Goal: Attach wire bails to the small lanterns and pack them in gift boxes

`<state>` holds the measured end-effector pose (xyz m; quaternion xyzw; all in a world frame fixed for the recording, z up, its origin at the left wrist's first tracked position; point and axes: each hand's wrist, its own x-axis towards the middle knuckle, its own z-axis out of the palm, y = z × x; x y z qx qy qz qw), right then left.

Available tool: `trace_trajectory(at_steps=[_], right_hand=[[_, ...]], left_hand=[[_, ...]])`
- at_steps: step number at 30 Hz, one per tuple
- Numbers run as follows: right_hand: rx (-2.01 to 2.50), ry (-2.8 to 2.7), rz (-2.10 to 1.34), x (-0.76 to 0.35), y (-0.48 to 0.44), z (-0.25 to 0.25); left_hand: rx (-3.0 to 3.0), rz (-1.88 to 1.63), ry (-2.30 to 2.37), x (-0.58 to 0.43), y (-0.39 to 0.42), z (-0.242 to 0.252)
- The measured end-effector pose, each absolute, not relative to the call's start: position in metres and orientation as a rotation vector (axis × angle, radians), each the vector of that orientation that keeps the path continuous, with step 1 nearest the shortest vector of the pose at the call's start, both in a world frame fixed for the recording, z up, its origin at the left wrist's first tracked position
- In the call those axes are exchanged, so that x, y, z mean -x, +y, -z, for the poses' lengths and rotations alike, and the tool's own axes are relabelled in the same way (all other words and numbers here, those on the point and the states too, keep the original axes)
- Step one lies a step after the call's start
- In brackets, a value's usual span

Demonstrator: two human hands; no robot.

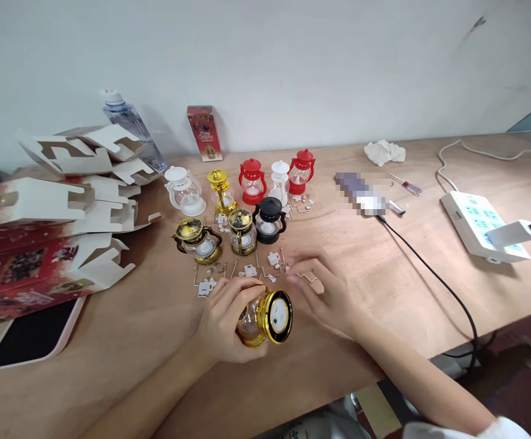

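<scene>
My left hand (233, 317) is wrapped round a gold-and-black toy lantern (249, 323), tipped so that its base with a white round centre faces right. Just right of that base is my right hand (322, 289), its thumb and fingertips drawn together. A small pale bit shows at those fingertips, too small to name. In the gap of the hand a thin bent wire (307, 277) shows; I cannot tell whether it is held or on the table. Ahead stand a black lantern (269, 225), two black-and-gold ones, including this lantern (242, 235), and loose white plates (250, 271).
Behind are red lanterns (252, 186), white ones and a gold lantern (219, 183). Opened boxes (41, 244), a phone (32, 335) and a bottle (130, 122) occupy the left. Rightward lie a screwdriver (411, 187), crumpled tissue (384, 152), a cable (430, 277) and a power strip (480, 225).
</scene>
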<state>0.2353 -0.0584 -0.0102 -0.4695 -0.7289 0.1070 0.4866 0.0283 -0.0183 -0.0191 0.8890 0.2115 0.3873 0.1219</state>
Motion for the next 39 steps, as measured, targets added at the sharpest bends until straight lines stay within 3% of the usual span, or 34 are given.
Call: trace_trajectory(at_steps=[3,9,17,25,39], right_hand=[[1.426,-1.902,0.007,-0.248,-0.045,0.025],[1.665,-2.27,0.188,-0.25,-0.038,0.04],[1.688,-2.425,0.097,-0.248,-0.042,0.026],[1.694,-2.209,0.195,-0.251,-0.041,0.039],[0.916,-1.452,-0.284,-0.229,-0.065,0.007]], left_hand=[[-2.62,-1.135,0.588,-0.028,-0.018,0.02],[-2.626,-1.143,0.598,-0.028,-0.017,0.02],[-2.609,-1.18,0.6,-0.03,-0.018,0.02],[-2.629,-1.15,0.602,-0.029,-0.019,0.021],[-2.564,-1.178,0.651,-0.028,-0.017,0.023]])
